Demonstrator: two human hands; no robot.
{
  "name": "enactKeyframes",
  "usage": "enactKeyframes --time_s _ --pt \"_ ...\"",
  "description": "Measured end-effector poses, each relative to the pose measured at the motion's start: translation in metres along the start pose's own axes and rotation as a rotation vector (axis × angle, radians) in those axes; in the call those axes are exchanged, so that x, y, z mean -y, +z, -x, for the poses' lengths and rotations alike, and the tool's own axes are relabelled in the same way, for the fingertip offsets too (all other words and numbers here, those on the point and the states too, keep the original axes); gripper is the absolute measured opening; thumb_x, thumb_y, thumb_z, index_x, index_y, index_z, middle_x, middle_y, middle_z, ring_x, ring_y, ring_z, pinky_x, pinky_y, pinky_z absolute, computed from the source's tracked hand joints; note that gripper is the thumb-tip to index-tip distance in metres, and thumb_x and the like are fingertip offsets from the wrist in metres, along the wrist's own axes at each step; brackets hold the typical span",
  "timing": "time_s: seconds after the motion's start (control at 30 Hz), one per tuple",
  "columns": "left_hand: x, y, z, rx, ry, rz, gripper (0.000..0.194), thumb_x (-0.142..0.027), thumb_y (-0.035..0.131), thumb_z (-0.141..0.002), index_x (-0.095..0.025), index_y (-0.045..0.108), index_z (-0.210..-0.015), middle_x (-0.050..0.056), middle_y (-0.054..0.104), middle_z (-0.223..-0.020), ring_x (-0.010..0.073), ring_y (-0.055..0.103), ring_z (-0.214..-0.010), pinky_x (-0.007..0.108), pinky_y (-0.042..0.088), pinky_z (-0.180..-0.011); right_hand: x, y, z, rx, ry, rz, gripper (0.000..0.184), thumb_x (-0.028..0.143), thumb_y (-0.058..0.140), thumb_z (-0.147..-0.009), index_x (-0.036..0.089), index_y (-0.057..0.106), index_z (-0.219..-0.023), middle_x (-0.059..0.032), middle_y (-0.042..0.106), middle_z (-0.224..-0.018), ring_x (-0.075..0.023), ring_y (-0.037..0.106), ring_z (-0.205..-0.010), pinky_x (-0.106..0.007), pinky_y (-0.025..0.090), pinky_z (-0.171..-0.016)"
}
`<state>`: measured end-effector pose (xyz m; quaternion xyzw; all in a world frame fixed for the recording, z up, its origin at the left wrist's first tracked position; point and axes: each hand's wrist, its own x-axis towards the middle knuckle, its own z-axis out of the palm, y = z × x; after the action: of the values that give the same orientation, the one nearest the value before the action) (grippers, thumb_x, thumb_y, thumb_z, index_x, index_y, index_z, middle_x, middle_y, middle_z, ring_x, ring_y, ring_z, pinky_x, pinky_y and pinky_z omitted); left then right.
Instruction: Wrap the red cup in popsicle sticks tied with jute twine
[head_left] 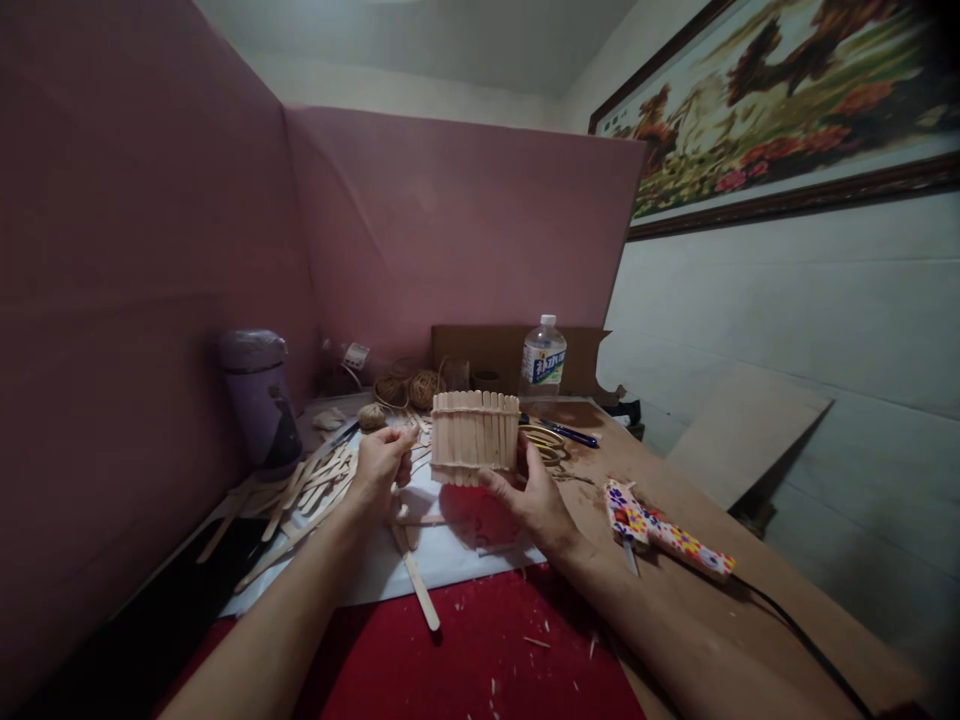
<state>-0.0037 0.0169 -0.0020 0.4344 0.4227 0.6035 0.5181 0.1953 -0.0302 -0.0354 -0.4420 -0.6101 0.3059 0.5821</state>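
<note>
My right hand (pixel 532 492), palm up, holds the stick piece (pixel 475 437) upright at its lower right, thumb in front. My left hand (pixel 385 462), just beside its left edge, has fingertips pressed together; cannot tell whether they pinch anything. Loose sticks (pixel 304 488) left, glue gun (pixel 664 530) right on tabletop (pixel 750 622), bottle (pixel 544 362) behind.

Matt wood stick panel (pixel 475 437), clear plastic btl. (pixel 544 365) & rough twine (pixel 426 388)
</note>
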Motion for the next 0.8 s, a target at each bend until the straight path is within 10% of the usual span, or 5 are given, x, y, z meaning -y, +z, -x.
enactKeyframes --time_s 0.57,0.8 --pt "-0.0005 -0.0014 -0.0021 0.081 -0.102 0.17 0.023 -0.02 0.065 -0.076 -0.014 0.051 -0.059 -0.001 0.053 -0.052 0.0061 0.046 -0.042 0.018 0.039 -0.043 0.0066 0.0012 0.0002 0.027 -0.007 -0.073 0.077 0.053 0.072 -0.074 0.022 0.04 -0.136 -0.015 0.058 -0.133 -0.0273 0.058 -0.119 -0.045 0.047 -0.101" --pt "0.0044 -0.0032 -0.0054 0.046 -0.059 0.133 0.029 -0.024 0.079 -0.061 -0.014 0.052 -0.057 -0.003 0.052 -0.049 0.0063 0.047 -0.043 0.018 0.038 -0.044 0.0015 -0.0012 0.0001 0.027 0.002 -0.05 0.08 0.054 0.072 -0.074 0.021 0.037 -0.139 -0.0163 0.057 -0.134 -0.0281 0.058 -0.119 -0.047 0.046 -0.101"
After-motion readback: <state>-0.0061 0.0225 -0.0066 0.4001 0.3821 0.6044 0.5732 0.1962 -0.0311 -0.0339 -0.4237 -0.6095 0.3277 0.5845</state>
